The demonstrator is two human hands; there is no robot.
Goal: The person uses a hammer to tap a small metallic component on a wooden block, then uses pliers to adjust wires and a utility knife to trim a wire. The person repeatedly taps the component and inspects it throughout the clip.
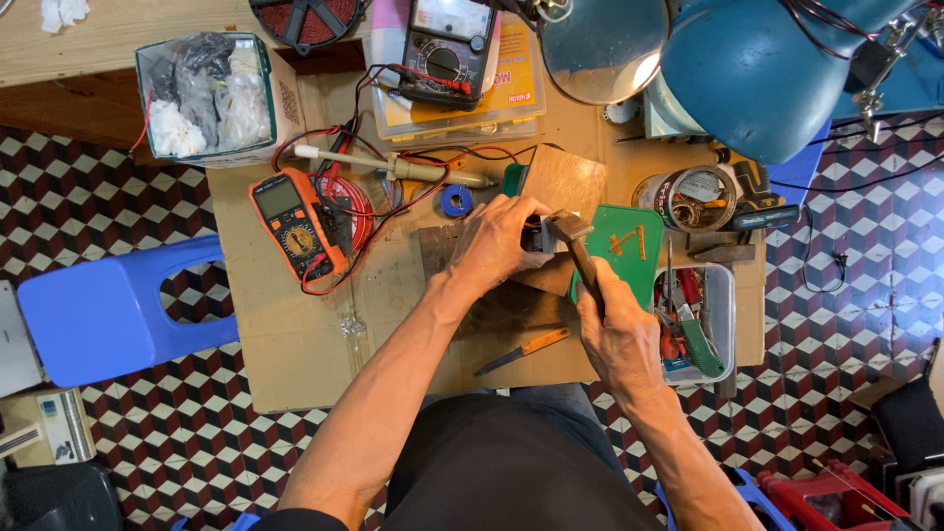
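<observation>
Fingers of the left hand [497, 241] clasp one small part [540, 236]; the right hand [618, 329] grips one hammer [575, 241].

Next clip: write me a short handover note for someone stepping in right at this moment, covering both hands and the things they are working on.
Left hand: clamped over a small dark part, pressing it onto the wooden block on the cardboard mat.
Right hand: grip closed on the hammer, whose head sits at the part.
Nearby: knife in front of the block, green board to the right, orange meter to the left.
Done or left: cannot tell; the part is mostly hidden.
</observation>
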